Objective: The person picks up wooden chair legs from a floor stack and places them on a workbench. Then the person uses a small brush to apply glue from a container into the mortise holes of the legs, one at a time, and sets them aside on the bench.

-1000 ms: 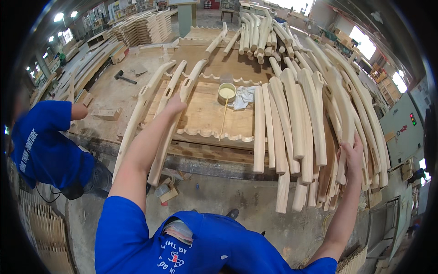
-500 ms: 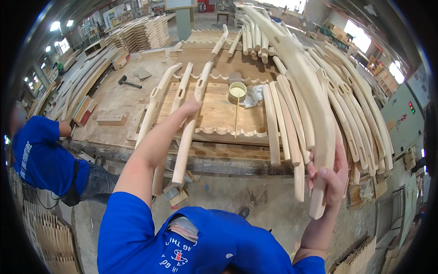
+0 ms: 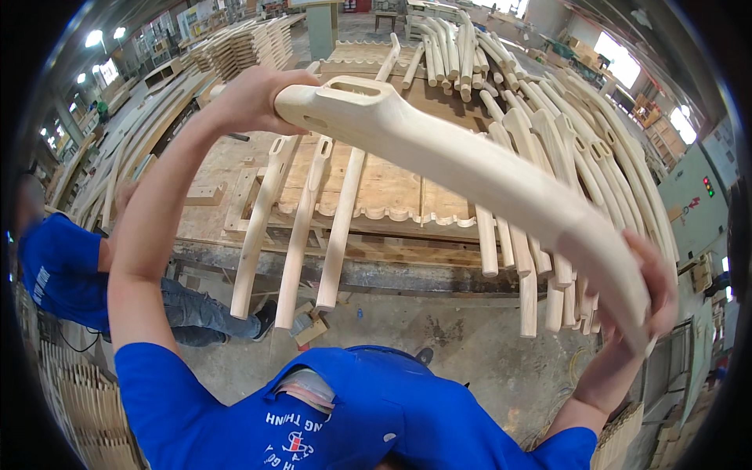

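Observation:
A long curved wooden chair leg (image 3: 478, 168), pale and smooth with a mortise slot near one end, is raised slantwise in front of me. My left hand (image 3: 254, 102) grips its slotted end at the upper left. Around the lower right end, my right hand (image 3: 654, 286) is closed, slightly smeared by motion. Beneath it, three similar legs lie side by side across the bench, among them a slotted leg (image 3: 304, 239) and a leg (image 3: 342, 235) to its right. They rest by a wavy-edged wooden rack (image 3: 415, 213). The raised leg hides part of the rack.
More wooden legs (image 3: 627, 184) are piled along the right side of the bench, with another stack (image 3: 446, 55) at the back. A co-worker in a blue shirt (image 3: 66, 270) stands at the left. A grey control cabinet (image 3: 693, 188) is at the far right.
My left hand has let go of a leg on the rack and risen to take the held leg's slotted end. The held leg has swung from upright to slanting across, my right hand moving rightward.

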Available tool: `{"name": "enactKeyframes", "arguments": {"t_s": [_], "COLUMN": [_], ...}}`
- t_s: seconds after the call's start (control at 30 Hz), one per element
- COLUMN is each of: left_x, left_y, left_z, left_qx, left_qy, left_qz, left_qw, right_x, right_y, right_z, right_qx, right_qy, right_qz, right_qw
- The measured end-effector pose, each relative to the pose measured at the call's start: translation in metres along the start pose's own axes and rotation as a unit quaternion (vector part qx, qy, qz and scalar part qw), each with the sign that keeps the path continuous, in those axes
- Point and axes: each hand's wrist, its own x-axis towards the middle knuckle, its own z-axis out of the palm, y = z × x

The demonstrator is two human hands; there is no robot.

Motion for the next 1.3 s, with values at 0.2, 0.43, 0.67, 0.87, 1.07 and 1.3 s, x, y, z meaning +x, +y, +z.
{"name": "enactKeyframes", "arguments": {"t_s": [0.2, 0.43, 0.67, 0.87, 1.07, 1.3], "left_x": [-0.012, 0.064, 0.04, -0.075, -0.109, -0.094], "left_y": [0.012, 0.087, 0.087, 0.101, 0.109, 0.12], "left_z": [0.05, 0.092, 0.159, 0.22, 0.269, 0.241], "left_qx": [-0.064, -0.455, -0.385, -0.1, -0.39, -0.565], "left_qy": [0.084, 0.157, 0.143, -0.039, 0.035, 0.032], "left_qz": [-0.205, -0.365, -0.336, -0.341, -0.461, -0.483], "left_qw": [0.973, 0.797, 0.847, 0.934, 0.796, 0.668], "right_x": [0.108, 0.143, 0.114, 0.075, 0.07, 0.073], "right_y": [0.134, 0.207, 0.181, 0.246, 0.267, 0.294], "right_z": [-0.007, 0.167, 0.16, 0.164, 0.18, 0.186], "right_qx": [0.432, 0.126, 0.32, 0.371, 0.455, 0.494], "right_qy": [0.004, 0.038, 0.019, 0.037, 0.052, 0.083], "right_qz": [-0.075, -0.007, 0.056, 0.109, 0.121, 0.149], "right_qw": [0.899, 0.991, 0.946, 0.921, 0.881, 0.853]}}
